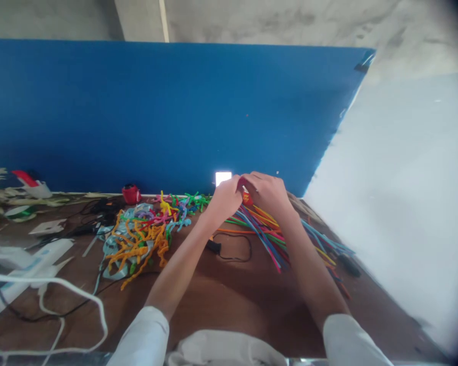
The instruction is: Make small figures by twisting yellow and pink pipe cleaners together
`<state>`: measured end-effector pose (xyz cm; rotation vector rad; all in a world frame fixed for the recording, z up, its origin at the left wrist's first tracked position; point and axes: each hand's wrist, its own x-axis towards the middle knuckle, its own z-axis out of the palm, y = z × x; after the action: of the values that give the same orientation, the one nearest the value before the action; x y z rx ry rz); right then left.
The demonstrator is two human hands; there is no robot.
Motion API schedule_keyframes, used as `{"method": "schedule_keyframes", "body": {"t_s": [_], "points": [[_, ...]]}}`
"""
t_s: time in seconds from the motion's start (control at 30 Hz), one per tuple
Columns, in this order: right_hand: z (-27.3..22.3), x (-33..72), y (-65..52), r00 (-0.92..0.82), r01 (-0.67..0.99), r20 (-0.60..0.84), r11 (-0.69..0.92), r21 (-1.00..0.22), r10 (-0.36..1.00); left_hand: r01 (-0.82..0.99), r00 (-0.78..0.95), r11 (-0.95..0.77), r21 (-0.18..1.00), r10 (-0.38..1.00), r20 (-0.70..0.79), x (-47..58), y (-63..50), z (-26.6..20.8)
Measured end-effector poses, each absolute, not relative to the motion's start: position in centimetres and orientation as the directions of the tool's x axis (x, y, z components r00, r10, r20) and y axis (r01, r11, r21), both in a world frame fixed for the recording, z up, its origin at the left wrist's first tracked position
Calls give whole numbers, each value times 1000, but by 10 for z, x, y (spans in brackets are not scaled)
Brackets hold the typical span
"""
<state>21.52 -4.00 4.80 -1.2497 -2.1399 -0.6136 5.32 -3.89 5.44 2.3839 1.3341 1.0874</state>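
Observation:
My left hand (229, 195) and my right hand (265, 190) meet above the far side of the brown table, fingers curled in and fingertips together. Both are closed; whatever may be between the fingertips is too hidden to make out. Just below them shows a small red thing with yellow lettering (247, 197). Long fuzzy pipe cleaners (261, 236) in several colours lie under and beside my right forearm. Left of my left forearm is a heap of twisted pipe cleaner figures (141, 244), mostly orange, with green, blue, yellow and pink ones behind.
A bright white screen (223, 177) stands against the blue panel (175, 112). On the left lie a white power strip (41, 264), a looping white cable (99, 315), a red object (131, 194) and a white holder (40, 189). A black cord (250, 249) curls mid-table. A white wall rises at right.

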Motion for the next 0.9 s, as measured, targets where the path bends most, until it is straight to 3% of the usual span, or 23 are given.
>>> {"method": "schedule_keyframes", "body": {"t_s": [0.23,0.47,0.7,0.9], "points": [[43,207,-38,-374,905,688,407,124,622,706,318,-526,474,834,451,61,-32,44],[38,197,-32,-316,893,696,450,-10,644,670,364,-585,457,796,484,49,-26,50],[34,203,-25,-250,875,783,479,-69,569,567,393,-621,542,782,484,44,-22,53],[38,213,-23,-134,829,786,503,-246,604,598,494,-598,534,800,342,36,-30,62]]}}
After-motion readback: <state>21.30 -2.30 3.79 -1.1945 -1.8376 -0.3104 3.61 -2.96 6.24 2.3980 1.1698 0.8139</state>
